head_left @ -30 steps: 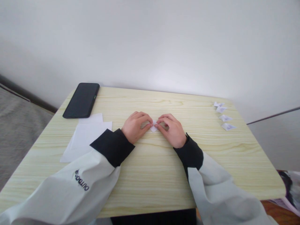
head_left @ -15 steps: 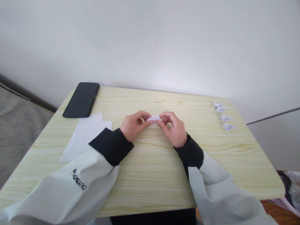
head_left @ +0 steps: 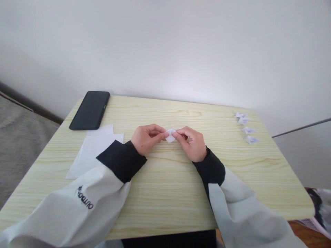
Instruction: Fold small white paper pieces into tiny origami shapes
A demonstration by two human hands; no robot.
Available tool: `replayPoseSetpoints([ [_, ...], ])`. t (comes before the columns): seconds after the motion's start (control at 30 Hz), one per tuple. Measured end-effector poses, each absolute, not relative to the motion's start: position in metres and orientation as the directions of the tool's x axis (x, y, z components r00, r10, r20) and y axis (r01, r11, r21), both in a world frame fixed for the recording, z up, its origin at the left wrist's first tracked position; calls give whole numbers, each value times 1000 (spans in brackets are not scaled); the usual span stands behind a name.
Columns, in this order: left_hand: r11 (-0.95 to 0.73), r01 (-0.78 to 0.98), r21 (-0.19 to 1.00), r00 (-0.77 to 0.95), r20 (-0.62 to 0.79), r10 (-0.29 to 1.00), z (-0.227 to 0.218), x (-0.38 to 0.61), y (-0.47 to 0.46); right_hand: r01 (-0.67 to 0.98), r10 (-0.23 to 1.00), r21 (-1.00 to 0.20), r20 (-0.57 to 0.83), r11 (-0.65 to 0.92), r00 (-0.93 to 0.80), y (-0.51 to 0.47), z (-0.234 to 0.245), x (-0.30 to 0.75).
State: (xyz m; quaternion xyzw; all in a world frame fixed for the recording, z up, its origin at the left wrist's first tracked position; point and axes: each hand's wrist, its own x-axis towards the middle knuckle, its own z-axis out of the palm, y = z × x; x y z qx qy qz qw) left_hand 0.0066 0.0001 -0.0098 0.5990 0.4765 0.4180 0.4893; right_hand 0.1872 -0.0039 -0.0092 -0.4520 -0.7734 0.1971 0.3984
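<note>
A small folded piece of white paper (head_left: pixel 170 137) is held up over the middle of the table, its lower end coming to a point. My left hand (head_left: pixel 148 138) pinches its left side between thumb and fingers. On the right side, my right hand (head_left: pixel 190 142) grips it the same way, the thumb on the near face. The fingertips cover both side corners of the paper. Off to the right stand several small folded paper pieces (head_left: pixel 248 130) in a loose column, away from both hands.
A black phone-like device (head_left: pixel 90 111) lies at the table's back left corner. White paper sheets (head_left: pixel 97 148) overlap just in front of it, beside my left sleeve. The light wood-grain table (head_left: pixel 170 196) meets a white wall (head_left: pixel 165 51) at the back.
The folded paper has turned from a wide, low shape to a narrower one pointing down toward me. My fingers have shifted slightly along its edges.
</note>
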Motion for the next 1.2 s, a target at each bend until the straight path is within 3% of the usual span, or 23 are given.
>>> replayPoseSetpoints([
  [0.27, -211, 380, 900, 373, 59, 926, -7, 5, -2, 412, 868, -783, 314, 466, -385, -5, -7, 189],
  [0.5, -203, 236, 950, 453, 77, 888, -4, 2, -5, 312, 815, -842, 229, 441, -532, -8, -3, 190],
  [0.7, -65, 137, 988, 641, -38, 767, 2, 0, -9, 161, 787, -957, 96, 241, -609, -11, -2, 190],
  [0.97, -40, 126, 991, 627, -49, 778, 7, 1, -10, 78, 814, -989, 56, 123, -579, -14, -5, 186],
  [1.2, 134, 68, 989, 616, -147, 774, 5, 1, -9, 2, 825, -998, -49, -57, -563, -10, -8, 186],
])
